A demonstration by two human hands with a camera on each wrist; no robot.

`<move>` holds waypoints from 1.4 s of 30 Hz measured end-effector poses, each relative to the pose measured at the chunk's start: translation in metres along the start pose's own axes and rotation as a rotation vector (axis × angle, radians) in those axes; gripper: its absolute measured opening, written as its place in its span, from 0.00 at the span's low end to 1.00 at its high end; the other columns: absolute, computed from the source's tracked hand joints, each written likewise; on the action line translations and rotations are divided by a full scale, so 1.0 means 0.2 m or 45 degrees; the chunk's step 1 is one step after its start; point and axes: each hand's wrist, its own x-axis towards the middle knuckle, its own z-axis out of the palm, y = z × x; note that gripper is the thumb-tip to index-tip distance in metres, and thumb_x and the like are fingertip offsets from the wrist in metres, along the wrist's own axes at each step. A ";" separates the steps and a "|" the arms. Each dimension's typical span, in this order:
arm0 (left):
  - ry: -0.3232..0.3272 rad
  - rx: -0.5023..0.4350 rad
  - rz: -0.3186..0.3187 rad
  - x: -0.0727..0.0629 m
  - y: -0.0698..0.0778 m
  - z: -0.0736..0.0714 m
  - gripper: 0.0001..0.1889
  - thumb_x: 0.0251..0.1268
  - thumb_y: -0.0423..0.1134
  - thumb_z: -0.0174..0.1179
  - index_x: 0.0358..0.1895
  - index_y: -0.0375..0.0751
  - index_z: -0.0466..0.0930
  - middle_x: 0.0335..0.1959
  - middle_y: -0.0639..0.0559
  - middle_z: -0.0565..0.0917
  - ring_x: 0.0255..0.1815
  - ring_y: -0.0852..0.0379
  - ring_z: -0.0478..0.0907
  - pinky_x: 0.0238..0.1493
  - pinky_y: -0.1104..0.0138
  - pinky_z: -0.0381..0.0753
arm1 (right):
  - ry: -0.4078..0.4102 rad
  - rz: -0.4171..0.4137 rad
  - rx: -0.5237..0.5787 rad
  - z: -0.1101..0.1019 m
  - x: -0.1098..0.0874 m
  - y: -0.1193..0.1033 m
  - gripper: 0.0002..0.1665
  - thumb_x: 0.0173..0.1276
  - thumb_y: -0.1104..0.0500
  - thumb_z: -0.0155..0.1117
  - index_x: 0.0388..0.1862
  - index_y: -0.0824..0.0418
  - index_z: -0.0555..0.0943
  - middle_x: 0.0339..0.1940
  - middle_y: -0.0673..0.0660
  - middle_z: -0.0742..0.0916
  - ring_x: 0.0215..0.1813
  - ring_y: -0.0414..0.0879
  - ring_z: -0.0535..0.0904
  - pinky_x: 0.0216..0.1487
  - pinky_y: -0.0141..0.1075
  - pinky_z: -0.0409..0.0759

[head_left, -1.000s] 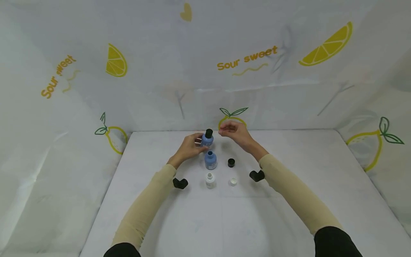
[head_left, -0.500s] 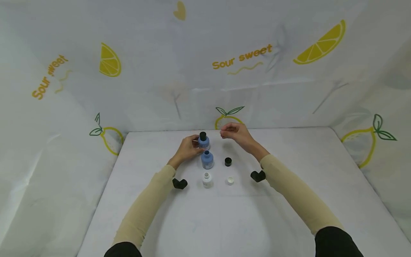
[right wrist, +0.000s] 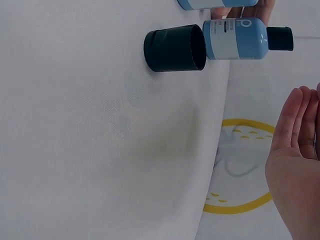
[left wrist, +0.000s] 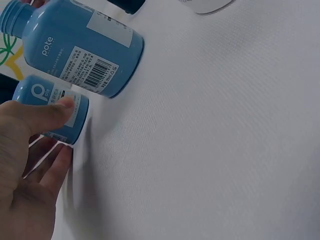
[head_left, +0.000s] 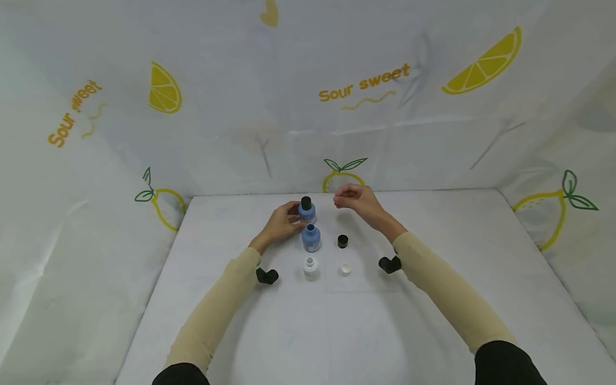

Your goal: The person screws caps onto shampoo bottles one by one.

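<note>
My left hand (head_left: 281,222) holds a small blue bottle (head_left: 307,213) with a black cap at the back of the table. In the left wrist view the thumb lies across the label of the blue bottle (left wrist: 32,94), with fingers on the other side. Just in front stands a larger, uncapped blue bottle (head_left: 311,240), its threaded neck bare. My right hand (head_left: 361,206) hovers to the right of the capped bottle, fingers together and slightly bent, nothing visible in it. The right wrist view has the right hand (right wrist: 295,150) apart from the capped bottle (right wrist: 240,40).
Closer to me stand an open white bottle (head_left: 310,270) and, to its right, a white cap (head_left: 345,270). A loose black cap (head_left: 343,241) lies beside the larger blue bottle. Behind the white table (head_left: 308,331) hangs a lemon-printed sheet (head_left: 231,107).
The left hand has lowered the capped bottle and shifted it slightly left. My right hand has drawn a little away to the right. The other bottles and caps keep their places.
</note>
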 end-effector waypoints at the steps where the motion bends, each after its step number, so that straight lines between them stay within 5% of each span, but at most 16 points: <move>1: -0.006 -0.010 -0.006 -0.01 0.00 0.00 0.36 0.67 0.28 0.74 0.76 0.28 0.69 0.71 0.30 0.81 0.73 0.36 0.82 0.74 0.57 0.86 | -0.001 0.008 -0.007 0.00 0.00 0.00 0.14 0.78 0.62 0.70 0.55 0.71 0.82 0.42 0.49 0.90 0.51 0.52 0.90 0.66 0.45 0.91; 7: 0.017 -0.047 -0.024 -0.07 -0.03 -0.02 0.36 0.64 0.25 0.75 0.74 0.27 0.71 0.67 0.30 0.83 0.70 0.35 0.83 0.72 0.57 0.87 | -0.031 0.056 -0.053 -0.05 -0.03 0.03 0.16 0.79 0.60 0.70 0.57 0.69 0.82 0.45 0.48 0.90 0.53 0.49 0.89 0.72 0.51 0.87; 13: 0.051 -0.047 0.001 -0.14 -0.05 -0.01 0.32 0.63 0.26 0.77 0.70 0.30 0.77 0.63 0.34 0.85 0.65 0.39 0.86 0.71 0.57 0.88 | -0.072 0.081 -0.104 -0.10 -0.06 0.07 0.16 0.79 0.61 0.68 0.59 0.68 0.81 0.48 0.49 0.90 0.50 0.39 0.87 0.64 0.36 0.89; 22: -0.081 -0.051 0.097 -0.24 -0.03 0.05 0.33 0.61 0.27 0.78 0.70 0.31 0.78 0.68 0.36 0.84 0.71 0.40 0.83 0.75 0.57 0.85 | -0.221 0.178 -0.220 -0.12 -0.12 0.13 0.18 0.79 0.58 0.68 0.64 0.63 0.83 0.66 0.64 0.87 0.58 0.42 0.84 0.64 0.29 0.84; 34: -0.139 -0.065 0.069 -0.27 0.02 0.10 0.37 0.63 0.30 0.79 0.74 0.27 0.74 0.75 0.32 0.79 0.70 0.34 0.84 0.73 0.55 0.86 | -0.446 0.158 -0.269 -0.11 -0.21 0.20 0.25 0.77 0.69 0.64 0.72 0.68 0.78 0.71 0.70 0.84 0.72 0.62 0.82 0.60 0.24 0.85; 42: -0.142 -0.057 0.064 -0.26 0.02 0.12 0.37 0.62 0.31 0.80 0.73 0.28 0.75 0.72 0.33 0.82 0.70 0.35 0.85 0.73 0.55 0.86 | -0.456 0.077 -0.315 -0.10 -0.23 0.26 0.27 0.70 0.70 0.74 0.67 0.71 0.81 0.66 0.71 0.86 0.61 0.46 0.86 0.62 0.26 0.86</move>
